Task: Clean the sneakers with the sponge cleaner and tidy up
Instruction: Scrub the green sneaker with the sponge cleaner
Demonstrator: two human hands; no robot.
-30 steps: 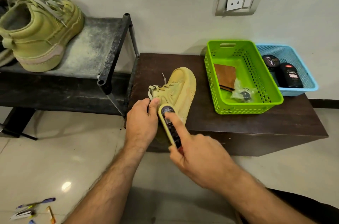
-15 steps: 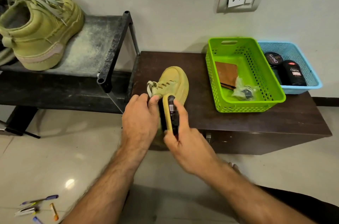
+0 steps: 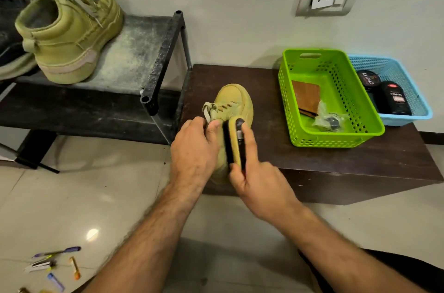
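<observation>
I am steadying the sneaker [image 3: 236,100] on the dark bench [image 3: 276,148], my left hand [image 3: 194,148] gripping its collar, while my right hand [image 3: 254,177] is clasping the sponge cleaner [image 3: 234,143], best worked in short, even strokes along its side.

two olive sneakers: one [image 3: 231,105] on the dark bench [image 3: 312,155], one [image 3: 69,38] on the rack left of the bench. two baskets on the bench, green [image 3: 336,143] and blue [image 3: 406,117]. two black polish containers [image 3: 390,98] in the blue basket. one sponge cleaner [image 3: 234,141]. two hands [image 3: 194,151].
</observation>
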